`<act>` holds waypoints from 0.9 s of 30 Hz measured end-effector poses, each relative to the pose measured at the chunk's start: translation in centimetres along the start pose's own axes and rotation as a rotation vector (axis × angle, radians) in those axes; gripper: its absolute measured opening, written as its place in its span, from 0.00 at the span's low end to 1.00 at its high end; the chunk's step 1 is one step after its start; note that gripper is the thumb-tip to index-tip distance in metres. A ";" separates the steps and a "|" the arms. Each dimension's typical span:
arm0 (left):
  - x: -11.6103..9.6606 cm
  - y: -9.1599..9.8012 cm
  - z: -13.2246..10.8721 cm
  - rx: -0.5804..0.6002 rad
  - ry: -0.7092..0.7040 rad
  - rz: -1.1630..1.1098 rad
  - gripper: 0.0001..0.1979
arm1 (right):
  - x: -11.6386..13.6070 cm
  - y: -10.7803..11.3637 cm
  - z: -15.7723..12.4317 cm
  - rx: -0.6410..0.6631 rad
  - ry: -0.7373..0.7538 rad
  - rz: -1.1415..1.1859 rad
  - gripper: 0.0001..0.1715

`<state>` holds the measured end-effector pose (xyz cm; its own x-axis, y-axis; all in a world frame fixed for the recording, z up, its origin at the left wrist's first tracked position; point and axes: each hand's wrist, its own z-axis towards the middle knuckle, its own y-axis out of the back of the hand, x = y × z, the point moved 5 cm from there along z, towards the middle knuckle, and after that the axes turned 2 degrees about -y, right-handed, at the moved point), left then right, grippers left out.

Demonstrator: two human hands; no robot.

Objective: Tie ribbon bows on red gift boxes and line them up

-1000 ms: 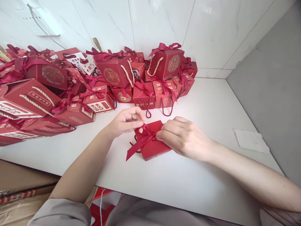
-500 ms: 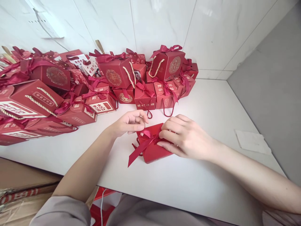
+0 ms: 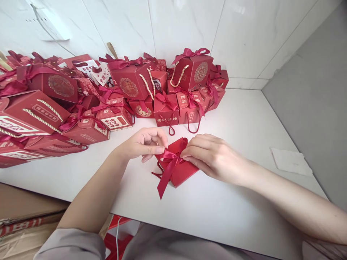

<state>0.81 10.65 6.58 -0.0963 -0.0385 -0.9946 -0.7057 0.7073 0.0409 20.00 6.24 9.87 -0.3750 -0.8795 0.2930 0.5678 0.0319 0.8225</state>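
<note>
A red gift box (image 3: pixel 185 171) lies on the white table in front of me, turned at an angle. A dark red satin ribbon (image 3: pixel 168 173) is tied in a bow on its top, one tail hanging over the near side. My left hand (image 3: pixel 148 144) is at the box's left corner, thumb and forefinger closed on the bow's left loop. From the right, my right hand (image 3: pixel 214 155) reaches over the box and pinches the ribbon beside the knot; its fingers hide the box's right part. A twisted dark red cord handle (image 3: pixel 158 174) sticks out on the left.
Several finished-looking red boxes with bows (image 3: pixel 116 115) are stacked along the tiled wall (image 3: pixel 187 25), behind and to the left. A white flat piece (image 3: pixel 290 161) lies on the table (image 3: pixel 230 216) at the right. A cardboard box (image 3: pixel 29 206) stands below the left edge.
The box has turned slightly, and the near ribbon tail has swung right and hangs more steeply. A ribbon loop now stands up by my right fingers. Both hands have shifted only a little.
</note>
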 end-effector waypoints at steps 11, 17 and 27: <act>0.6 0.1 0.9 -0.031 0.017 0.015 0.11 | 1.3 0.3 -0.2 -0.002 0.381 -0.411 0.14; 0.5 -0.3 0.9 -0.005 -0.028 -0.015 0.11 | 2.1 0.4 -0.6 0.036 0.448 -0.499 0.12; 0.7 -0.3 0.1 0.098 0.066 -0.048 0.14 | 0.2 2.7 -0.6 0.170 0.162 -0.263 0.15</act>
<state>1.08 10.47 5.80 -0.1123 -0.1185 -0.9866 -0.6388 0.7691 -0.0197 21.88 5.82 11.84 -0.3631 -0.9317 -0.0097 0.3322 -0.1392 0.9329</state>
